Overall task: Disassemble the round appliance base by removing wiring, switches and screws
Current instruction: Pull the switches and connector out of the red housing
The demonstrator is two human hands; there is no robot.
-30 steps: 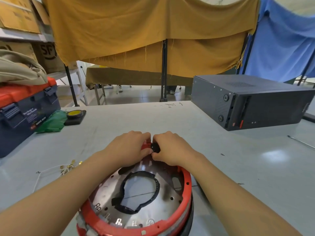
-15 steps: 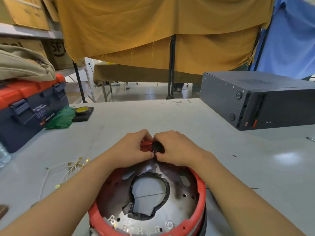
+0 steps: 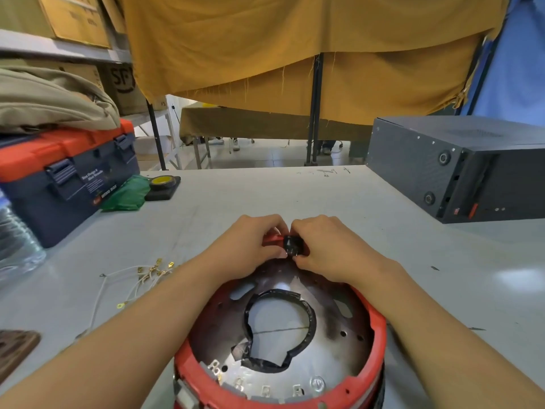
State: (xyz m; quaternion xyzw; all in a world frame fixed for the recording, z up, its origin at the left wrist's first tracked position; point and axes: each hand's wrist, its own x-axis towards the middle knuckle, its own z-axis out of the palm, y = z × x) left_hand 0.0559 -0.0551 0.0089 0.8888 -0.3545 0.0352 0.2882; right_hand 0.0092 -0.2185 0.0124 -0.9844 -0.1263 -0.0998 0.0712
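Note:
The round appliance base (image 3: pixel 368 358) has a red rim and a metal plate with a black-edged centre hole; it stands on the grey table close to me. At its far rim sits a small black switch (image 3: pixel 291 245) set in red plastic. My left hand (image 3: pixel 247 246) grips the red rim just left of the switch. My right hand (image 3: pixel 327 246) pinches the switch from the right. Both hands' fingertips are hidden behind the part. A bundle of white wires with brass terminals (image 3: pixel 147 273) lies loose on the table to the left.
A blue and red toolbox (image 3: pixel 65 178) with a beige bag on top stands at the left, beside a green cloth (image 3: pixel 126 193) and a yellow-topped black block (image 3: pixel 163 183). A black computer case (image 3: pixel 460 169) lies at the right. A plastic bottle (image 3: pixel 14 246) stands at the left edge.
Both hands stay at the far rim on the switch. The view has shifted slightly, so the base sits more to the right; the switch shows a little more between the hands.

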